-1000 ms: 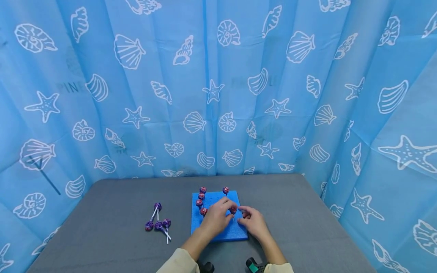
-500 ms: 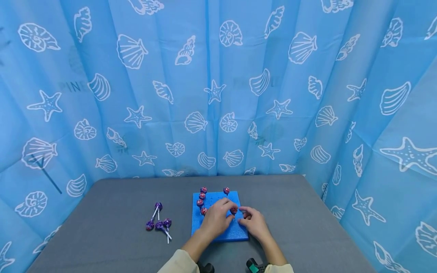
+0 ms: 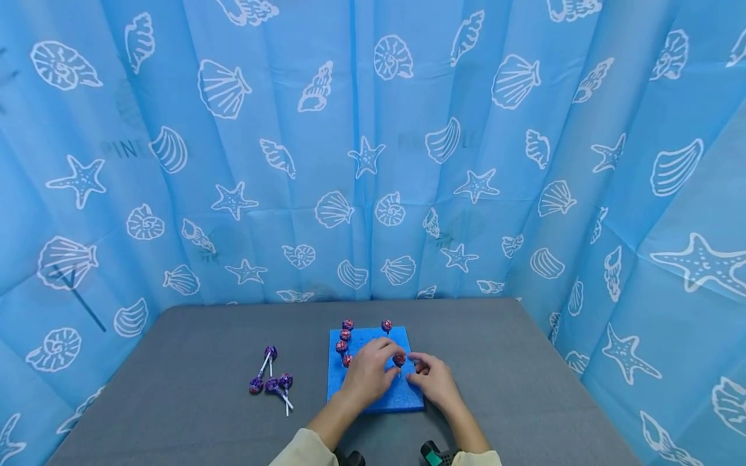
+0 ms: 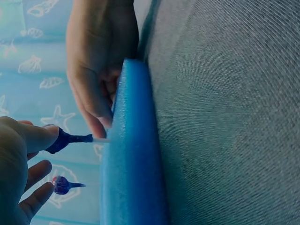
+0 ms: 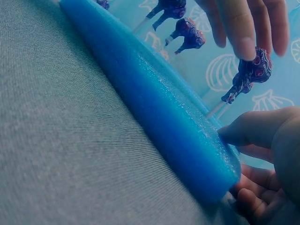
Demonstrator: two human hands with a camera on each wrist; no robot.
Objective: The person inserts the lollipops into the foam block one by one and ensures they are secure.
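Note:
A lollipop in a dark purple and red wrapper (image 3: 399, 360) stands with its white stick down at the right part of a blue foam board (image 3: 379, 401). My left hand (image 3: 370, 370) pinches the wrapped head between thumb and index finger; its other fingers are spread, as the left wrist view shows. In that view the stick meets the board's top. My right hand (image 3: 434, 382) holds the board's right edge, with the thumb (image 5: 234, 133) on the upper face and curled fingers at the side. More lollipops (image 3: 341, 347) stand upright along the board's left side, and one lollipop (image 3: 386, 325) stands at its far right.
Several loose purple lollipops (image 3: 272, 385) lie on the grey table (image 3: 204, 388) left of the board. Behind the table hangs a blue curtain (image 3: 373, 194) with white shells and starfish. It also runs along the right side.

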